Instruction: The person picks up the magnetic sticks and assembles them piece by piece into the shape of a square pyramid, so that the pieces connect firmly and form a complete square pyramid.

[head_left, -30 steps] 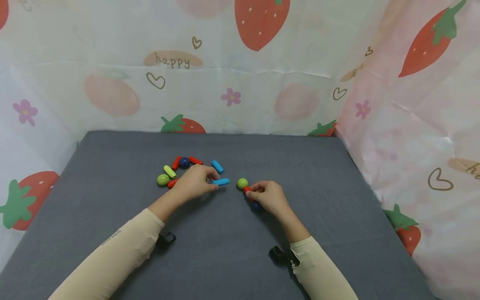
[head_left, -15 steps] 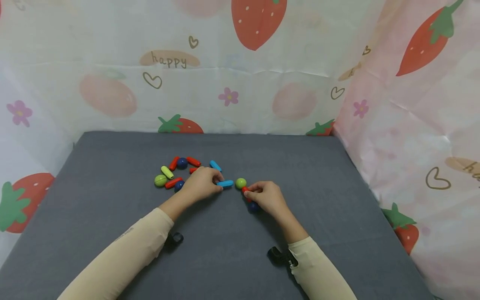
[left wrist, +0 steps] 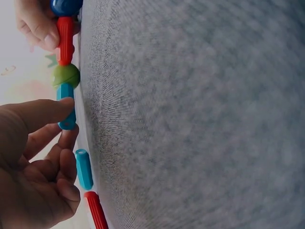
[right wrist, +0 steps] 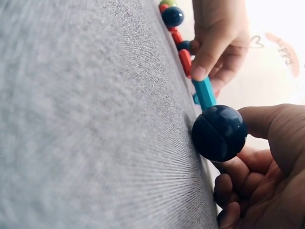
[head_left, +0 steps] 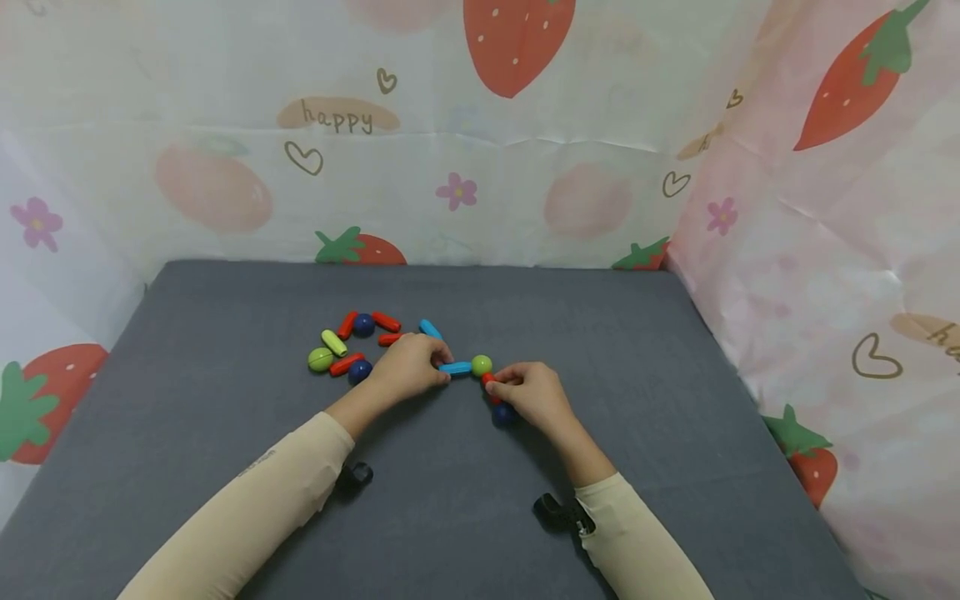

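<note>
With thumb and fingers my left hand (head_left: 405, 364) pinches a light blue rod (head_left: 456, 368). The far end of that rod meets a green ball (head_left: 482, 365), and the left wrist view shows them touching. From the ball a red rod (left wrist: 66, 40) runs on to a dark blue ball (head_left: 503, 414). My right hand (head_left: 534, 396) pinches this red rod, whose middle is partly covered by the fingertips. In the right wrist view the dark blue ball (right wrist: 220, 133) stands in front and hides the red rod.
Left of my left hand lie a green ball (head_left: 320, 360), a lime rod (head_left: 333, 342), dark blue balls (head_left: 363, 325) and several red rods (head_left: 386, 321). Another light blue rod (head_left: 431, 329) lies behind that hand. Grey cloth (head_left: 450, 500) covers the table; a strawberry-print curtain (head_left: 510, 167) hangs around it.
My left hand has moved right with the light blue rod, closing the gap to the green ball until they touch. The right hand keeps its hold on the red rod, nearly still.
</note>
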Demonstrator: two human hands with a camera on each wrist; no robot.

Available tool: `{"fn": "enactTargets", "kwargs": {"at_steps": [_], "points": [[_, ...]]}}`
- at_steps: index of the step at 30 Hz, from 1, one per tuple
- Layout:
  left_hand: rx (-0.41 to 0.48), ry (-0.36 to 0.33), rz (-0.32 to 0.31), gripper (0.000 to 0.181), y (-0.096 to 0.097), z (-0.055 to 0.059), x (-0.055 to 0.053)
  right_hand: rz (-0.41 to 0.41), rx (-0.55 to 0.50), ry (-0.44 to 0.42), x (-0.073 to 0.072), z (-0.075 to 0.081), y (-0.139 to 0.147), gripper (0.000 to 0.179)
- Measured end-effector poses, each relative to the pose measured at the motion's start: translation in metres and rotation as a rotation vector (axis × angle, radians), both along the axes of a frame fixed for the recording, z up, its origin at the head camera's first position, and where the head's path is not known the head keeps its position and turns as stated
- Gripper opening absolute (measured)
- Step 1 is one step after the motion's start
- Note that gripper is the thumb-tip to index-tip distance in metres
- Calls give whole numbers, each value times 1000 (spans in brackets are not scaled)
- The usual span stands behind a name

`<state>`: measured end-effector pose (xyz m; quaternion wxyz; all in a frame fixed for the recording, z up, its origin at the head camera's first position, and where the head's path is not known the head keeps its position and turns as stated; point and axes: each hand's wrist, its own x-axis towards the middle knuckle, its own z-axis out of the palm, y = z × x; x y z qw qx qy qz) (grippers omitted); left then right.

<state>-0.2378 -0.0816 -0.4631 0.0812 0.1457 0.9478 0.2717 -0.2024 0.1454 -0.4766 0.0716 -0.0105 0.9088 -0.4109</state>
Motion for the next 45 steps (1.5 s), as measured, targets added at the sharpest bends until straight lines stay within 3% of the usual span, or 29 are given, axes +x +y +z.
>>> {"fn": "enactTargets", "kwargs": {"at_steps": [34, 45], "points": [[-5, -35, -28, 21, 2, -1, -2, 6, 11, 14, 0, -3, 1, 21], [17, 47, -53, 27, -18, 10, 9, -2, 3, 17, 1, -2, 1, 21]]}}
